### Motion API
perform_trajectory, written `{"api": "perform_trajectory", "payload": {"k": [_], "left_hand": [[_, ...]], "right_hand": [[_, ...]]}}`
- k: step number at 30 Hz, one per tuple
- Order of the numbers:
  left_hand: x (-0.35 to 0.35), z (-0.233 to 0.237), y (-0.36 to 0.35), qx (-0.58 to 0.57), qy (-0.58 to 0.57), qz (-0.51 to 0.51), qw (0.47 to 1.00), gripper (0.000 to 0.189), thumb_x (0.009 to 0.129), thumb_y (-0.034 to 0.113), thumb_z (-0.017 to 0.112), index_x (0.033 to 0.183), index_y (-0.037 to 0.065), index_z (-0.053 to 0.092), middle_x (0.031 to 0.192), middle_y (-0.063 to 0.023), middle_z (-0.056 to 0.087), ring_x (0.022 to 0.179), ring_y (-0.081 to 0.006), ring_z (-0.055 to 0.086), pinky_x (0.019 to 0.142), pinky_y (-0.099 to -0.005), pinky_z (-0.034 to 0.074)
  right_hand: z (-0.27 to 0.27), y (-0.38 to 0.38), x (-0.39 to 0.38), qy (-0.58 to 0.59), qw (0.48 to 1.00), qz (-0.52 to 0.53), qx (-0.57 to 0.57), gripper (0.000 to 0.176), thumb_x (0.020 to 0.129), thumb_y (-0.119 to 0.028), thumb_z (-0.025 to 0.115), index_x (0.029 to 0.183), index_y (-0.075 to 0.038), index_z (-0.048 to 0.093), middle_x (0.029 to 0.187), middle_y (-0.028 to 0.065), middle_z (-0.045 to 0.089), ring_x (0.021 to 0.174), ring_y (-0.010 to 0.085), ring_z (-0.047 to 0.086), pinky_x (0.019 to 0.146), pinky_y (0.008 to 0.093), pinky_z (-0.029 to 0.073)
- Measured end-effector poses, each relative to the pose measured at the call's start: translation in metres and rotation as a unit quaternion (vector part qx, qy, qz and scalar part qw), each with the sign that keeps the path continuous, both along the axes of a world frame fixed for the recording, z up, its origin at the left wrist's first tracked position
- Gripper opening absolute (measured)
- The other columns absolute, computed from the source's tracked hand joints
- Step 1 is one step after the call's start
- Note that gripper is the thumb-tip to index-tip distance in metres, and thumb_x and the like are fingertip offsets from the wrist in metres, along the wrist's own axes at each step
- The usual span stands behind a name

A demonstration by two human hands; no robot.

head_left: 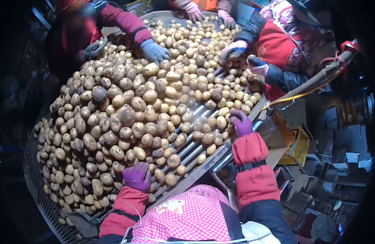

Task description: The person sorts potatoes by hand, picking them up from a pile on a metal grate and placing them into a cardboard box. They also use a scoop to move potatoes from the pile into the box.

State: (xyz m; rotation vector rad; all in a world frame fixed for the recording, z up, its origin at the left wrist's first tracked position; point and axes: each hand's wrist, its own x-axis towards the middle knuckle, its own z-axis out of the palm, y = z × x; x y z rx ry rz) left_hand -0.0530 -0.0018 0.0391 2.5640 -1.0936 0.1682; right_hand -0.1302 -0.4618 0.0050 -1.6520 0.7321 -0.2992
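Observation:
A large heap of soil-marked potatoes (pixel 139 103) covers a sorting table with metal roller bars (pixel 186 151). My left hand (pixel 137 177), in a purple glove, rests against the near edge of the heap, fingers somewhat apart and touching potatoes. At the right side of the table, my right hand (pixel 241 123), also gloved in purple, has its fingers bent and spread beside several potatoes near the rim. No potato shows clearly inside either hand. A darker, dirt-covered potato (pixel 99 94) lies on top of the heap at the left.
Across the table, co-workers' gloved hands, including a grey glove (pixel 155 51) and a pink glove (pixel 227 19), reach over the potatoes. A slanted pole with a yellow cable (pixel 303 94) stands at the right. Beyond it are a yellow crate (pixel 295 142) and flattened cardboard (pixel 353 136).

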Motion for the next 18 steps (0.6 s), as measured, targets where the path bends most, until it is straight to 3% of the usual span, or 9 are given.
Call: {"api": "perform_trajectory", "payload": {"k": [1,2,4,5,6,10,18], "left_hand": [[-0.001,0.001,-0.001,-0.001,0.004,0.002,1.000,0.035,0.074,0.016,0.072,0.108,0.009,0.071,0.105,-0.0103,0.068,0.082,-0.0304,0.063,0.073,-0.0442,0.047],[-0.001,0.001,0.000,-0.001,0.008,0.004,1.000,0.035,0.074,0.016,0.072,0.109,0.009,0.071,0.106,-0.0101,0.068,0.082,-0.0304,0.063,0.074,-0.0444,0.046],[-0.006,-0.001,0.001,0.000,0.005,0.001,1.000,0.035,0.074,0.016,0.072,0.109,0.009,0.071,0.105,-0.0098,0.068,0.082,-0.0304,0.062,0.074,-0.0444,0.046],[0.000,-0.001,0.001,0.002,0.000,0.005,1.000,0.035,0.074,0.016,0.072,0.108,0.009,0.071,0.105,-0.0097,0.068,0.082,-0.0305,0.062,0.074,-0.0444,0.046],[0.002,0.006,-0.004,0.003,-0.003,-0.003,1.000,0.032,0.073,0.014,0.071,0.104,0.006,0.071,0.098,-0.0118,0.069,0.077,-0.0314,0.065,0.067,-0.0439,0.048],[0.006,0.010,-0.006,0.002,0.024,0.000,1.000,0.032,0.072,0.015,0.072,0.103,0.007,0.071,0.098,-0.0115,0.069,0.074,-0.0308,0.065,0.066,-0.0438,0.048],[0.006,0.006,-0.003,0.011,0.018,-0.002,1.000,0.035,0.072,0.017,0.072,0.105,0.009,0.071,0.100,-0.0114,0.069,0.074,-0.0309,0.063,0.067,-0.0440,0.047]], "right_hand": [[0.012,-0.005,0.011,0.034,0.987,-0.019,-0.158,0.034,0.087,-0.011,0.057,0.120,-0.009,0.064,0.114,0.0119,0.068,0.102,0.0220,0.066,0.087,0.0337,0.054],[0.014,-0.016,0.023,0.033,0.968,0.001,-0.248,0.039,0.084,-0.009,0.057,0.123,-0.010,0.063,0.115,0.0107,0.068,0.106,0.0221,0.065,0.092,0.0335,0.052],[-0.003,-0.037,0.050,0.005,0.909,0.032,-0.416,0.045,0.081,-0.008,0.059,0.126,-0.011,0.062,0.119,0.0093,0.068,0.114,0.0216,0.063,0.098,0.0339,0.049],[-0.008,-0.044,0.068,0.046,0.898,0.055,-0.434,0.045,0.081,-0.008,0.059,0.126,-0.011,0.062,0.120,0.0093,0.068,0.114,0.0215,0.063,0.098,0.0339,0.049],[-0.010,-0.047,0.079,0.100,0.893,0.081,-0.432,0.045,0.081,-0.008,0.060,0.126,-0.011,0.062,0.120,0.0092,0.067,0.114,0.0214,0.063,0.098,0.0339,0.049],[0.001,-0.058,0.091,0.240,0.875,0.151,-0.392,0.046,0.081,-0.009,0.060,0.126,-0.012,0.062,0.122,0.0092,0.067,0.115,0.0209,0.063,0.098,0.0339,0.049],[-0.003,-0.029,0.106,0.229,0.894,0.234,-0.307,0.046,0.081,-0.009,0.061,0.127,-0.012,0.062,0.126,0.0090,0.065,0.116,0.0200,0.062,0.099,0.0341,0.049]]}}
